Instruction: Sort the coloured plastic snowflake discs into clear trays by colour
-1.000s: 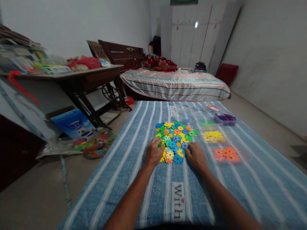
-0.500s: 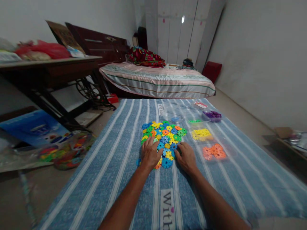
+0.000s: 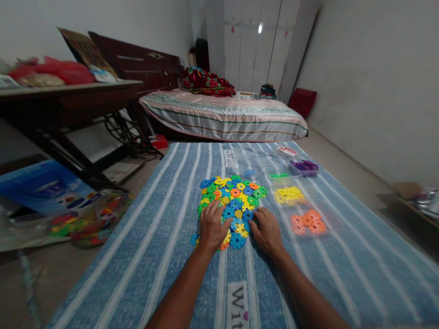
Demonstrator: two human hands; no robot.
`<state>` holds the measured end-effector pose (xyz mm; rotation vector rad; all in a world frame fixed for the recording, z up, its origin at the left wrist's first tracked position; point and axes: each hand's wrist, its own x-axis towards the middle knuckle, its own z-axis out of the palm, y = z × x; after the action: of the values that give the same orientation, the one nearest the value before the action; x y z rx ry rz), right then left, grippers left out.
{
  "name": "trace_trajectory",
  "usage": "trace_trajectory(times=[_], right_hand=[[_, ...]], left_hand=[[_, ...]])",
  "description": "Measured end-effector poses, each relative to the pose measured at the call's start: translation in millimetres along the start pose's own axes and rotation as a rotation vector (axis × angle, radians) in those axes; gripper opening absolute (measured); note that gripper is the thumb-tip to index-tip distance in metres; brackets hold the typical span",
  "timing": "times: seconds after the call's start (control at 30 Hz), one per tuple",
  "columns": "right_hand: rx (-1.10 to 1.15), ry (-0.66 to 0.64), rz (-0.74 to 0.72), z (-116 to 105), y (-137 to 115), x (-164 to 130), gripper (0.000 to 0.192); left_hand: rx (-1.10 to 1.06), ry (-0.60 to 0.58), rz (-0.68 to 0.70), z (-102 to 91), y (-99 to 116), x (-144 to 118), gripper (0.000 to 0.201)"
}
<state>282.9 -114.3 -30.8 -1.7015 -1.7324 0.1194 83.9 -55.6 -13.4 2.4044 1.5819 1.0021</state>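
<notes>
A flat pile of gear-shaped plastic discs in blue, green, yellow and orange lies on the striped blue cloth. On the pile's left near part rests my left hand, palm down with fingers apart, covering some discs. My right hand touches the right edge, its fingers bent and its thumb apart from them beside blue discs. Neither hand shows a disc lifted. A large blue disc lies between the hands at the near edge.
To the right stand clear trays with orange discs, yellow discs, green pieces and purple pieces. A clear container with blue pieces sits behind the pile. Farther back is a bed; a sewing-machine table stands left.
The view has shifted slightly. My left hand has drawn a little nearer, uncovering some discs ahead of its fingers. The right hand stays at the pile's edge.
</notes>
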Motion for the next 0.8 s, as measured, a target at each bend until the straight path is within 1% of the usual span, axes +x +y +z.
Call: trace_trajectory(times=[0.23, 0.33, 0.4, 0.57, 0.8], right_hand=[[0.003, 0.011, 0.011, 0, 0, -2, 0.023], [0.01, 0.002, 0.002, 0, 2, -2, 0.023], [0.015, 0.02, -0.004, 1, 3, -3, 0.023], [0.063, 0.091, -0.018, 5, 8, -5, 0.025], [0.191, 0.16, 0.016, 8, 14, -5, 0.022]], left_hand=[[-0.157, 0.037, -0.016, -4.5, -5, 0, 0.012], [-0.193, 0.063, -0.039, -5.1, -8, -1, 0.008], [-0.206, 0.077, -0.046, -5.0, -9, -1, 0.008], [-0.227, 0.137, 0.011, -3.9, -11, -2, 0.007], [-0.207, 0.186, 0.06, -2.4, -10, -3, 0.002]])
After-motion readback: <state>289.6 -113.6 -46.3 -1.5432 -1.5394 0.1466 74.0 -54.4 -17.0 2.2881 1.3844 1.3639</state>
